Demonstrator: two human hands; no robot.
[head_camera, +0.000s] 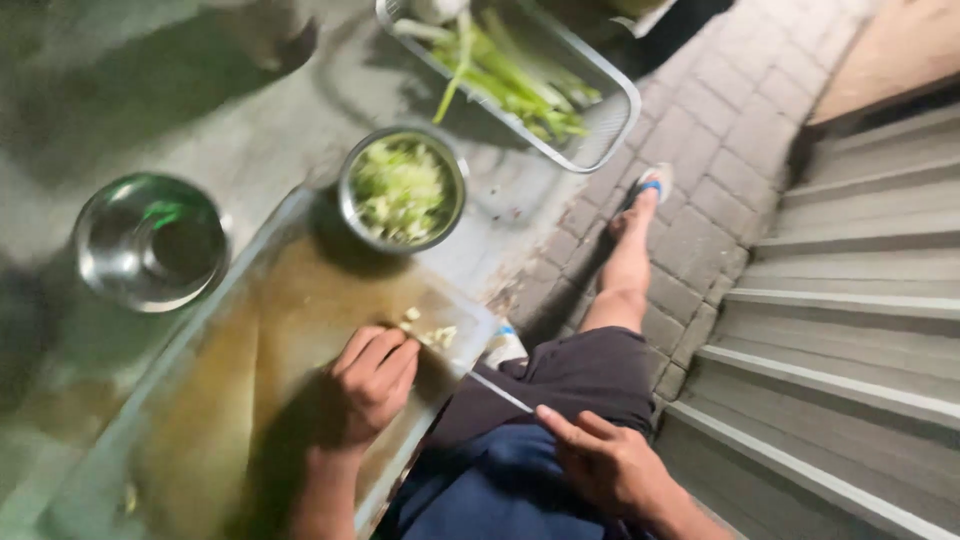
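Observation:
My left hand (372, 380) rests with curled fingers on a wooden cutting board (270, 340), just short of a few pale chopped vegetable bits (430, 330) near the board's far corner. My right hand (600, 460) is over my lap and grips a knife (500, 392), its thin blade pointing toward the board. A round steel bowl of chopped green vegetable (402, 190) stands at the board's far end. The frame is blurred.
An empty steel bowl (150, 243) sits on the ground at the left. A rectangular metal tray (600, 130) with long green stalks (500, 70) lies beyond. My leg and sandalled foot (645, 190) stretch over brick paving; concrete steps (850, 330) run along the right.

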